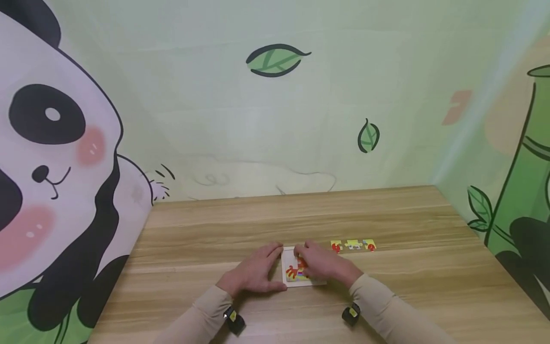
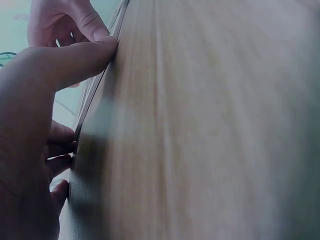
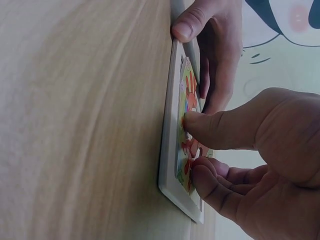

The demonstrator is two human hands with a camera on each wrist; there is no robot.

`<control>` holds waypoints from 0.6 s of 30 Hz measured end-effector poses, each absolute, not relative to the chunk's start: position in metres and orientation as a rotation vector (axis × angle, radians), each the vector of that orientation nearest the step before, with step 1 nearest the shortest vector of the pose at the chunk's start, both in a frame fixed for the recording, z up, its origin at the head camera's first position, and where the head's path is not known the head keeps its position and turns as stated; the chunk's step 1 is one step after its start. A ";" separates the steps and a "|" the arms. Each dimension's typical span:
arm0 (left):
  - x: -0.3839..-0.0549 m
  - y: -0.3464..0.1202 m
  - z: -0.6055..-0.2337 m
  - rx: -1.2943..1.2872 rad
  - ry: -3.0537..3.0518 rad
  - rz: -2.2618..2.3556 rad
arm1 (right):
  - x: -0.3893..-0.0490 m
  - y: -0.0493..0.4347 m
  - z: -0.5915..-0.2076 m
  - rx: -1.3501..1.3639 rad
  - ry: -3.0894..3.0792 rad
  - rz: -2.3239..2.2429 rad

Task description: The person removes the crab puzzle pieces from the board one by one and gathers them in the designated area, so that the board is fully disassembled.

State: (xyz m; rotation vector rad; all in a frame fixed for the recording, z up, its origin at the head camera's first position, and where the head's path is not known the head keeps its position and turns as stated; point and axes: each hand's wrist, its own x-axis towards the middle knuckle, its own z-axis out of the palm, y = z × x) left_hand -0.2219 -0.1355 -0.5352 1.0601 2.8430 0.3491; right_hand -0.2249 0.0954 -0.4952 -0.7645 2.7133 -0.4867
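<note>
A small jigsaw puzzle in a white frame [image 1: 305,284] lies flat on the wooden table. My left hand [image 1: 258,272] holds it along its left side, the thumb at the near corner and the fingertips at the far one. Over its right part, my right hand [image 1: 322,262] has thumb and fingertips bent down onto a puzzle piece, as the right wrist view shows. Red, yellow and green pieces [image 3: 191,85] lie inside the border, partly covered by that hand. Bare white backing [image 1: 290,256] shows at the upper left of the frame.
Right of the frame, three loose puzzle pieces lie in a row: a red-and-yellow one [image 1: 336,246], a mostly yellow one [image 1: 353,244] and another red-and-yellow one [image 1: 369,245]. The wooden table [image 1: 215,224] ends at a printed panda backdrop [image 1: 206,119].
</note>
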 end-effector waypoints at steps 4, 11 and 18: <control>-0.223 -0.136 -0.535 1.061 2.845 0.343 | -0.225 0.095 -0.496 -0.763 2.723 -0.488; -0.224 -0.136 -0.533 1.061 2.837 0.349 | -0.228 0.098 -0.497 -0.802 2.723 -0.513; -0.223 -0.136 -0.534 1.065 2.845 0.337 | -0.228 0.101 -0.500 -0.848 2.718 -0.544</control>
